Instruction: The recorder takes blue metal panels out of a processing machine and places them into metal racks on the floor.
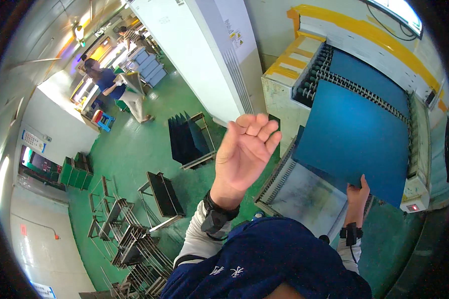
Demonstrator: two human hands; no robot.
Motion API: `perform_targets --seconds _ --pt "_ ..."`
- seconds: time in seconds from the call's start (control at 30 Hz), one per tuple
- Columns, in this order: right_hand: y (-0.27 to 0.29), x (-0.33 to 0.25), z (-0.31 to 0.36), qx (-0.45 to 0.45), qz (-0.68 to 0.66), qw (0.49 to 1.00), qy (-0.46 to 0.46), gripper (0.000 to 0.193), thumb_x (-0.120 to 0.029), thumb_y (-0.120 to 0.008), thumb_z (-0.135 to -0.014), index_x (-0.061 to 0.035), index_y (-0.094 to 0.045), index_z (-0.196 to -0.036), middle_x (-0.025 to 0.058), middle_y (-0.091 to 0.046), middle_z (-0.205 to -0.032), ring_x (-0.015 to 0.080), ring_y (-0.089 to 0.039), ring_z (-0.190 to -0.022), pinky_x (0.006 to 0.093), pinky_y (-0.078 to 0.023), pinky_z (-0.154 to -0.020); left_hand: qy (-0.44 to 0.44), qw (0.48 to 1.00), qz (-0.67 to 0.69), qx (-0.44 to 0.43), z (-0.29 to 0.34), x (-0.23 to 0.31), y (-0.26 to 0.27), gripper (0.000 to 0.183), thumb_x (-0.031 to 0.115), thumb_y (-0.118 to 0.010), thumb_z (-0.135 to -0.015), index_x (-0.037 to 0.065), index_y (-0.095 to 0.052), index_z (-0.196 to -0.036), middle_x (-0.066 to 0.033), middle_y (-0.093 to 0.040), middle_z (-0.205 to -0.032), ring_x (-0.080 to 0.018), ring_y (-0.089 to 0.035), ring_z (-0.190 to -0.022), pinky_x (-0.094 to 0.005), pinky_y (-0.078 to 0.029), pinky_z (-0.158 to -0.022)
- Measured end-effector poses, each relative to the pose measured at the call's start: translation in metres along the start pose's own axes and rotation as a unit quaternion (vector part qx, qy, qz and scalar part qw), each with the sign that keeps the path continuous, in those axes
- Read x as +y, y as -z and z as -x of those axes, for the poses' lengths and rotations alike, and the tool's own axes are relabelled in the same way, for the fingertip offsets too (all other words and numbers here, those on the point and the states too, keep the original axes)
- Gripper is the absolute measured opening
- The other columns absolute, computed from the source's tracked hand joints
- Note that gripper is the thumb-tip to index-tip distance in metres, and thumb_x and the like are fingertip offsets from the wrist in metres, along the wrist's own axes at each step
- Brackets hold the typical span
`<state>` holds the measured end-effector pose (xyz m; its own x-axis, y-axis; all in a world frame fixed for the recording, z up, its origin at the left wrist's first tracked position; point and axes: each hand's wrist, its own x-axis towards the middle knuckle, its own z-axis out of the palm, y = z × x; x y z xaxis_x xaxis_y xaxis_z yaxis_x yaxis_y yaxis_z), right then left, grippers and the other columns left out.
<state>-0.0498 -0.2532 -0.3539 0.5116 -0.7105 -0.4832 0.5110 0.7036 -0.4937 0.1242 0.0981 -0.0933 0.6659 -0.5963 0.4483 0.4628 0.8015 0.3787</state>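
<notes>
My right hand [357, 194] grips the near edge of a large flat blue panel [356, 134], its thumb on the upper face and its other fingers mostly hidden. The panel's far edge reaches the rollers [361, 79] of a conveyor machine [289, 82]. Raised in the middle of the view, my left hand [249, 149] has its palm showing and its fingers loosely bent, with nothing in it. It is apart from the panel. Under the panel's left edge, part of another dark sheet [324, 174] shows above a rack with slotted sides [279, 182].
A second blue panel [369, 74] lies farther in on the rollers. A tall white cabinet [194, 45] stands left of the machine. Racks with dark panels [184, 139] and several metal frames [129, 234] stand on the green floor. Two people [112, 87] are in the far background.
</notes>
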Motion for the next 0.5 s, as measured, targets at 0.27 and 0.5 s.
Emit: perform_targets --seconds 0.27,0.5 --pt "-0.001 -0.006 -0.009 -0.004 0.006 1.0 0.004 0.015 -0.015 -0.063 -0.09 -0.0046 -0.063 -0.101 0.0066 -0.066 -0.098 0.0239 -0.061 -0.088 0.0396 -0.05 -0.076 -0.034 0.986 -0.162 0.02 0.001 -0.006 -0.013 0.014 0.017 -0.062 -0.092 0.006 -0.062 -0.1 -0.0066 -0.064 -0.098 -0.0235 -0.059 -0.102 -0.0389 -0.044 -0.098" --pt "-0.004 -0.009 -0.016 -0.008 0.006 1.0 0.001 0.015 -0.015 -0.065 -0.089 -0.0059 -0.063 -0.1 0.0052 -0.066 -0.097 0.0227 -0.061 -0.088 0.0388 -0.049 -0.074 -0.053 0.974 -0.217 0.039 0.0 -0.009 -0.02 0.017 0.013 -0.056 -0.094 0.002 -0.063 -0.107 -0.0144 -0.067 -0.108 -0.0266 -0.063 -0.104 -0.0387 -0.045 -0.098"
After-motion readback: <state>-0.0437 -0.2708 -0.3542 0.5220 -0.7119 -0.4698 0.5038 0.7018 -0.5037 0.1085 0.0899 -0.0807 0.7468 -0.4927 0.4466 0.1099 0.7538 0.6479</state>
